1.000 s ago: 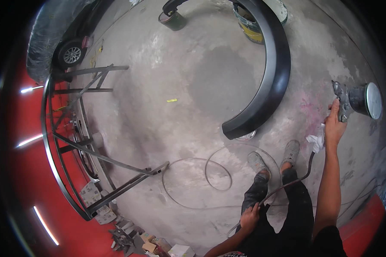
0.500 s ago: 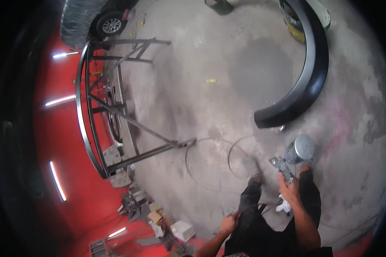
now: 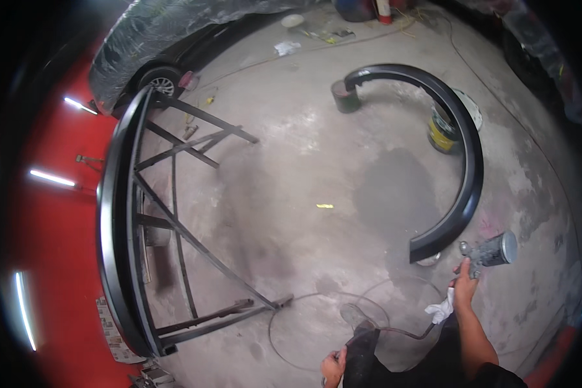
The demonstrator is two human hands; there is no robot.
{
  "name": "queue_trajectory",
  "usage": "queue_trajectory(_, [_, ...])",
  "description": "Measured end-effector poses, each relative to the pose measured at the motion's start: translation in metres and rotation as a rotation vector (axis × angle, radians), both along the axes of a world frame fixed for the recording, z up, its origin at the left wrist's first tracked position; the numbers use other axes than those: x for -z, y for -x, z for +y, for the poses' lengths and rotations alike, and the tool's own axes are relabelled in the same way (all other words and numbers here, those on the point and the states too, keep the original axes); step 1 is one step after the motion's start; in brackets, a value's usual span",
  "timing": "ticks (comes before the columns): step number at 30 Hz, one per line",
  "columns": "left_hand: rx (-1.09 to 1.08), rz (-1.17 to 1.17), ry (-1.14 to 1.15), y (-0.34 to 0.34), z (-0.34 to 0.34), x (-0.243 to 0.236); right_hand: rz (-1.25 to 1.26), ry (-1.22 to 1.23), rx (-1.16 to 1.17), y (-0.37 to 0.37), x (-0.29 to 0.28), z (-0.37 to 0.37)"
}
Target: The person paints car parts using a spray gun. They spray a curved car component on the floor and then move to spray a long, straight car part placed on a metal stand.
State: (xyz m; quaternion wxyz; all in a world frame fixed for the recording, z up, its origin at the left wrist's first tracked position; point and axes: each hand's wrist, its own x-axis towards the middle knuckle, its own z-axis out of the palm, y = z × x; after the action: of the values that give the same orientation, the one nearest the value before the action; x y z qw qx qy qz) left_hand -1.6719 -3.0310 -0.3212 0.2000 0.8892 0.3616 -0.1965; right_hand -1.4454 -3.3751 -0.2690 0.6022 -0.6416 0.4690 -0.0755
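My right hand (image 3: pixel 463 290) is wrapped round the handle of a spray gun (image 3: pixel 474 258), its grey cup (image 3: pixel 502 249) pointing to the right. A crumpled white cloth or paper (image 3: pixel 441 308) hangs at the handle's lower end, by the hose. My left hand (image 3: pixel 334 367), low in the view, is closed round the air hose (image 3: pixel 394 331), which runs across to the gun. Just ahead of the gun lies a dark, arched wheel-arch trim (image 3: pixel 470 187). It rests raised on cans, among them a green one (image 3: pixel 346 98) and a yellow-and-black one (image 3: pixel 442 134).
At the left a long dark panel (image 3: pixel 110 239) rests on a metal stand (image 3: pixel 197 236), whose legs reach over the floor. Loops of hose (image 3: pixel 273 336) lie by my feet. A plastic-covered car (image 3: pixel 158 39) stands far left, by a red wall (image 3: pixel 64 226).
My right hand has lifted the spray gun forward and right, toward the trim's near end. My left hand still has the hose. The view has tilted up, showing more of the far floor.
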Motion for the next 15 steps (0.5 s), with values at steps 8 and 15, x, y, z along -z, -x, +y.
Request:
queue_trajectory(8, [0.086, -0.388, 0.077, -0.173, 0.09, -0.025, -0.122, 0.183, 0.352, -0.068, -0.024, 0.043])
queue_trajectory(15, [0.422, -0.48, 0.089, -0.399, 0.072, -0.051, -0.066, 0.204, 0.688, -0.159, 0.014, 0.002])
